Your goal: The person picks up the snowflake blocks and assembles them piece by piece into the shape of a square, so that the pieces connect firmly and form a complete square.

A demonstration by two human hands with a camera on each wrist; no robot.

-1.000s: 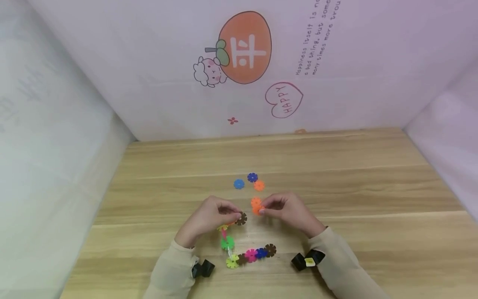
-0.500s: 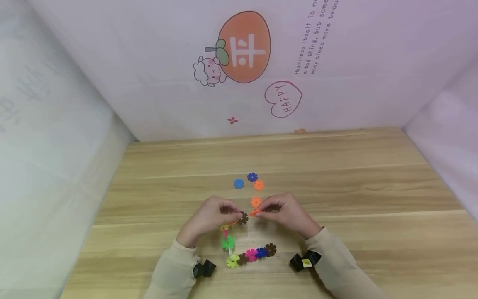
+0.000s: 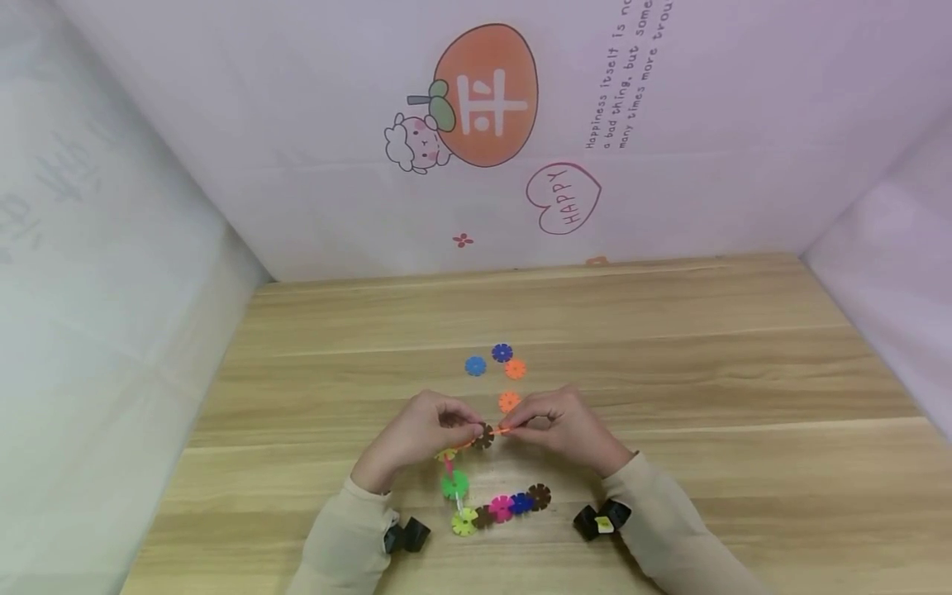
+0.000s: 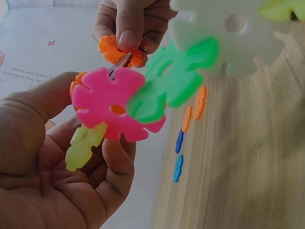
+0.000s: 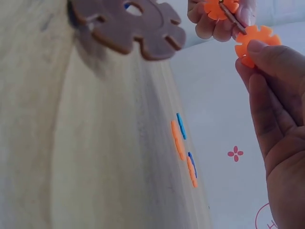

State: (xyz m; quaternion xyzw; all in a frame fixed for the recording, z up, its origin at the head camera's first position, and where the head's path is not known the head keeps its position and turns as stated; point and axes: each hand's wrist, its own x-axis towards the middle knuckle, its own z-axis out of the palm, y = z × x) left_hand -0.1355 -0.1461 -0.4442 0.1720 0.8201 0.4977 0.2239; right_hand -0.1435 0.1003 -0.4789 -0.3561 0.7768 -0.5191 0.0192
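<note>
A chain of notched plastic snowflake discs curves over the table. It includes a green disc, a yellow disc and a brown end disc. My left hand grips its upper end by the other brown disc. In the left wrist view a pink disc and a white disc of the chain show close up. Between thumb and fingers, my right hand pinches an orange snowflake disc, edge-on to the brown one, their rims meeting at the slots.
Beyond the hands lie loose discs: a light blue disc, a dark blue disc and two orange ones, the nearer orange disc close to my right fingers. A printed white cloth stands behind the wooden table.
My right hand has lifted an orange disc away from the other orange one, turned it edge-on and moved it left to the brown disc. The left hand stays almost still.
</note>
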